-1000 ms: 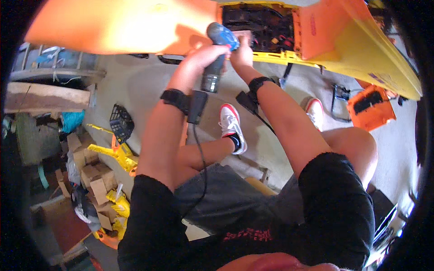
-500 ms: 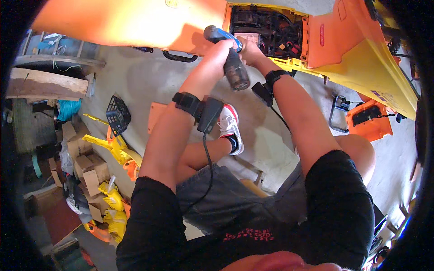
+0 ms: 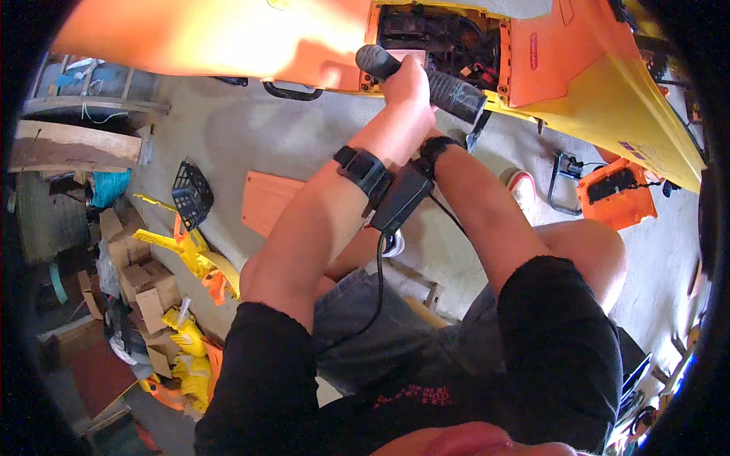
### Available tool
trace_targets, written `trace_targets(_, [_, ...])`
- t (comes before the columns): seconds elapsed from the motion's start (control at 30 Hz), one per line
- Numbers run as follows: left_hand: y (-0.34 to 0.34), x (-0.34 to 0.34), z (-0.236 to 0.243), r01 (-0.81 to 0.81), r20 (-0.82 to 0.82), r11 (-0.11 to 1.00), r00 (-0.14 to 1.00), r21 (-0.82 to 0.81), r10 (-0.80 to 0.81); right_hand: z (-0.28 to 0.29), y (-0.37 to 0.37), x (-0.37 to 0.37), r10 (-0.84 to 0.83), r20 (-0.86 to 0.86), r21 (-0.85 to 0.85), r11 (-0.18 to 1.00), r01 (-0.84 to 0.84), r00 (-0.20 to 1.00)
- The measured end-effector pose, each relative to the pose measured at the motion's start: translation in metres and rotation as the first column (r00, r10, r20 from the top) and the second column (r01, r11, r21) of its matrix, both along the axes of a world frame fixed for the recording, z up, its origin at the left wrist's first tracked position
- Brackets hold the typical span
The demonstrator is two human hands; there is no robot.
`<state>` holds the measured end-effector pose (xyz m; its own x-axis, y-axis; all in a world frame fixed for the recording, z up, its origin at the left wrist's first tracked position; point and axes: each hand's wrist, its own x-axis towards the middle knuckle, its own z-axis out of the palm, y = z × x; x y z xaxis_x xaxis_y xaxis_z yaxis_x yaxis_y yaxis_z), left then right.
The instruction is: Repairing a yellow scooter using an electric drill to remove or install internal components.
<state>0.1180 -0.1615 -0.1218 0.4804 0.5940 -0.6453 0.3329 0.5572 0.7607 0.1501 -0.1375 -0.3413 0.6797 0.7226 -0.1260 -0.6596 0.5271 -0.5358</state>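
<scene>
My left hand (image 3: 409,90) is wrapped round a cordless power drill (image 3: 458,99), its dark ribbed end pointing right and its rounded dark end to the left. The drill is at the near edge of an open compartment (image 3: 502,57) in an orange and yellow vehicle body, with dark parts and wiring inside. My right hand (image 3: 433,124) is close against the left one, just below the drill. Its fingers are hidden behind my left hand and wrist, so I cannot see what they hold.
An orange panel (image 3: 268,201) and a black plastic basket (image 3: 192,194) lie on the floor at left. Yellow trim pieces (image 3: 201,258) and cardboard boxes (image 3: 152,292) are further left. An orange cover (image 3: 617,194) lies at right. Cables hang from both wrist devices.
The drill has swung from roughly upright to lying across to the right. My left hand has moved right, and my right hand has dropped lower, behind it.
</scene>
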Motion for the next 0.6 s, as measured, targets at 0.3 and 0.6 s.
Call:
trace_targets(0.3, [0.032, 0.022, 0.029, 0.697, -0.042, 0.703, 0.705, -0.145, -0.708, -0.02, -0.042, 0.119, 0.153, 0.028, 0.009, 0.988, -0.153, 0.988])
trace_targets(0.6, [0.102, 0.012, 0.075, 0.467, -0.481, -0.169, 0.707, 0.868, -0.518, 0.084, -0.023, 0.084, 0.565, 0.613, -0.738, 0.659, 0.144, 0.552])
